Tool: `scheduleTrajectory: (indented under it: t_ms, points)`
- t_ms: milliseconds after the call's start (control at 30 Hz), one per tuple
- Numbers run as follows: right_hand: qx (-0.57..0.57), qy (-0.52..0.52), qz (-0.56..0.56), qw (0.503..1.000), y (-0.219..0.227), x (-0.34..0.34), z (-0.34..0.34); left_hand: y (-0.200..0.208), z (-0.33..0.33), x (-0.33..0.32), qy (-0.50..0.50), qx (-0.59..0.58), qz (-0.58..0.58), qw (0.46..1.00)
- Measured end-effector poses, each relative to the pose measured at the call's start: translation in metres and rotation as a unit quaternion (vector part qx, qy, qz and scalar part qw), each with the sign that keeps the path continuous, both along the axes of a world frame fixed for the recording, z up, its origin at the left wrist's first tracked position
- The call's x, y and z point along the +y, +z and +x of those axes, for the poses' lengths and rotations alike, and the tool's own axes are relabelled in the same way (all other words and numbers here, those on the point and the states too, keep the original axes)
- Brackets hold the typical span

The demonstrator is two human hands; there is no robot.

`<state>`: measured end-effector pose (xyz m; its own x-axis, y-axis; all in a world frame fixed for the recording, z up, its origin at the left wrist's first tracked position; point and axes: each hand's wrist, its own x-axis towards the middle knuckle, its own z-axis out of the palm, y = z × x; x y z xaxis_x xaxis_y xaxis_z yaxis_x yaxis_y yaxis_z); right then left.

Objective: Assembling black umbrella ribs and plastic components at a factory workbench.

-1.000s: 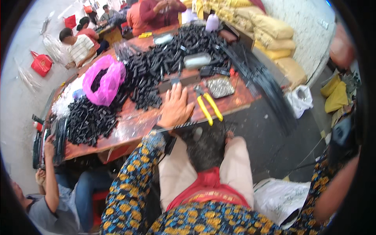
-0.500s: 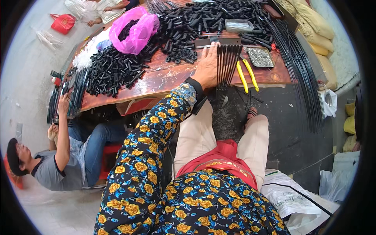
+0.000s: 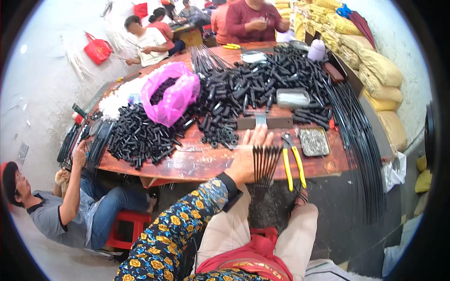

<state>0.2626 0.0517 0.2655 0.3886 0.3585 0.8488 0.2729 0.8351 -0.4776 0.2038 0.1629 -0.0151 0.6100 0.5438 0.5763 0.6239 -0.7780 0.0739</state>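
Observation:
My left hand [image 3: 246,161] lies flat near the table's front edge, its fingers stretched out toward a dark bar [image 3: 276,123]. Thin metal ends [image 3: 260,120] cross the bar just past my fingertips. Against the hand's right side is a row of slim black rods [image 3: 266,163], which hang over the table edge. Whether they run on under my fingers to the metal ends is hidden. Yellow-handled pliers [image 3: 293,164] lie right of the rods, beside a shallow tray of small metal pieces [image 3: 314,142]. My right hand is out of view.
Black tubular parts [image 3: 145,133] are heaped at left and behind the bar, with a pink plastic bag [image 3: 180,100] among them. Long black rods [image 3: 363,145] overhang the table's right side. A co-worker in grey [image 3: 61,206] sits at left; others sit or stand beyond the table.
The view has tilted up, so people beyond the table now show and the table sits lower in the picture. My left hand stays by the bar, its fingers spread more.

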Motion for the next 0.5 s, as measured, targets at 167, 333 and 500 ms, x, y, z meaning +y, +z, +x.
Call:
scheduleTrajectory:
  t_ms: [167,333,500]
  points:
    - [0.011,-0.018,0.042,0.999,0.024,0.014,-0.012,-0.004,0.013,0.008,-0.013,0.007,-0.049,0.999]
    - [0.019,-0.017,-0.001,1.0,0.03,0.001,-0.029,0.014,-0.003,0.011,0.015,-0.002,-0.028,1.0]
    - [0.029,-0.037,0.049,0.998,0.043,-0.001,-0.043,0.009,-0.01,0.001,0.032,0.001,-0.074,0.997]
